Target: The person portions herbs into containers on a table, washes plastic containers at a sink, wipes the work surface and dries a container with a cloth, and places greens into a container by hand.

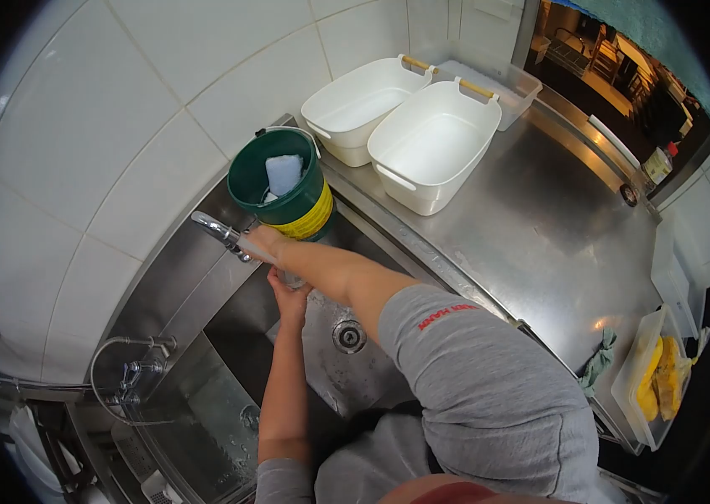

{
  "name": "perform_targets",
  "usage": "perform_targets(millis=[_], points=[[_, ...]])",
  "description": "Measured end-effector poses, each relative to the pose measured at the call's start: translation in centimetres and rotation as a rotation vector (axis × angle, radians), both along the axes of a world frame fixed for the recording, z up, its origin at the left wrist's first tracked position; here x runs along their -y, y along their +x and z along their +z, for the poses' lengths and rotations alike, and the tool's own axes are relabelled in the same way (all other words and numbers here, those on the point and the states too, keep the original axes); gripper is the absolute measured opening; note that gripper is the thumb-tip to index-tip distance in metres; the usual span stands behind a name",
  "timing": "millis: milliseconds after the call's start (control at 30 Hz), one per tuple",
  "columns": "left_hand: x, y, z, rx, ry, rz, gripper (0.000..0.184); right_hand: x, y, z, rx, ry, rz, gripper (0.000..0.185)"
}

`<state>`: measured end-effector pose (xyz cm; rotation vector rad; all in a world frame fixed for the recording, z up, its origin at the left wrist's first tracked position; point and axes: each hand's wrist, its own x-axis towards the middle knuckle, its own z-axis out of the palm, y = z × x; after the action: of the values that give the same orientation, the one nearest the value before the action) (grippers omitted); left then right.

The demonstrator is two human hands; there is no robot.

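Over a steel sink (321, 361), my left hand (289, 296) is closed around a clear, see-through vessel (290, 279), perhaps a glass or jar. My right hand (266, 241) is just above it, close to the chrome tap (219, 228). A pale translucent streak, apparently running water, crosses in front of my right hand. Its fingers are mostly hidden, so I cannot tell what they touch. Right behind that hand is a dark green bucket (241, 181) with a yellow label, containing a light blue cloth (284, 175). The sink's round drain (349, 336) lies below my hands.
Two white tubs (435, 147) and a clear plastic bin (523, 84) stand on the steel counter (540, 227). At left is a second basin (212, 403) holding water, with its own tap (141, 370). A tray of yellow items (653, 378) and a green cloth (599, 361) lie at right.
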<state>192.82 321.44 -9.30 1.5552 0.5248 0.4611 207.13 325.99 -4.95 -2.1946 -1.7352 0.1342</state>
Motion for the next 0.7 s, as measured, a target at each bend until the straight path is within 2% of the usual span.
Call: perform_targets(millis=[33, 67, 133, 167, 233, 267, 300, 333, 367, 433, 467, 500, 533, 567, 600, 633, 700], points=[[0.1, -0.3, 0.2, 0.041, 0.015, -0.022, 0.079, -0.2, 0.2, 0.3, -0.015, 0.033, 0.001, 0.043], [0.3, -0.6, 0.5, 0.043, 0.019, -0.018, 0.079, -0.2, 0.1, 0.6, -0.114, 0.109, -0.095, 0.034], [1.2, -2.1, 1.2, -0.152, -0.286, -0.073, 0.078, 1.1, -0.5, 2.9, -0.162, 0.167, -0.122, 0.032], [1.5, -3.0, 0.3, -0.155, -0.275, -0.065, 0.078, 1.5, -1.0, 4.0, -0.212, 0.220, -0.155, 0.031], [2.4, -5.0, -1.8, -0.137, -0.727, -0.067, 0.073, 1.3, -1.4, 5.2, -0.288, 0.302, -0.191, 0.031], [2.9, -6.2, -2.1, -0.145, -0.720, -0.073, 0.073, 0.9, -1.3, 5.7, -0.168, 0.408, -0.149, 0.030], [3.8, -7.3, -1.3, -0.202, -0.927, -0.122, 0.071, 0.6, -1.1, 5.7, -0.044, 0.506, -0.115, 0.029], [4.6, -8.3, -1.0, -0.265, -1.134, -0.177, 0.072, 0.2, -1.1, 5.2, -0.289, 0.463, -0.202, 0.050], [5.0, -9.5, -1.5, -0.283, -1.134, -0.202, 0.072, 0.7, -1.0, 4.3, -0.283, 0.464, -0.231, 0.050], [5.7, -12.5, -3.1, -0.261, -1.475, -0.100, 0.073, 2.7, -2.3, 2.9, 0.005, -0.074, 0.023, 0.042], [6.0, -14.2, -3.9, -0.297, -1.479, -0.129, 0.073, 7.5, -4.8, 5.4, -0.243, -0.327, 0.033, 0.047], [6.4, -15.5, -4.7, -0.277, -1.544, -0.154, 0.076, 8.3, -5.8, 2.4, -0.227, -0.558, 0.313, 0.068], [6.8, -15.7, -4.9, -0.259, -1.609, -0.187, 0.080, 11.7, -7.4, 1.4, -0.410, -0.675, 0.437, 0.077], [7.4, -15.8, -5.2, -0.300, -1.615, -0.233, 0.080, 15.2, -9.6, 0.5, -0.426, -0.674, 0.346, 0.084], [8.2, -16.3, -4.6, -0.299, -1.537, -0.171, 0.083, 18.1, -12.0, -0.4, -0.444, -0.674, 0.258, 0.093], [8.9, -16.8, -4.0, -0.295, -1.456, -0.115, 0.086, 20.4, -13.9, -2.0, -0.465, -0.673, 0.202, 0.093], [9.3, -16.7, -3.5, -0.430, -1.508, -0.199, 0.086, 24.0, -16.9, -5.3, -0.516, -0.268, 0.038, 0.098]])
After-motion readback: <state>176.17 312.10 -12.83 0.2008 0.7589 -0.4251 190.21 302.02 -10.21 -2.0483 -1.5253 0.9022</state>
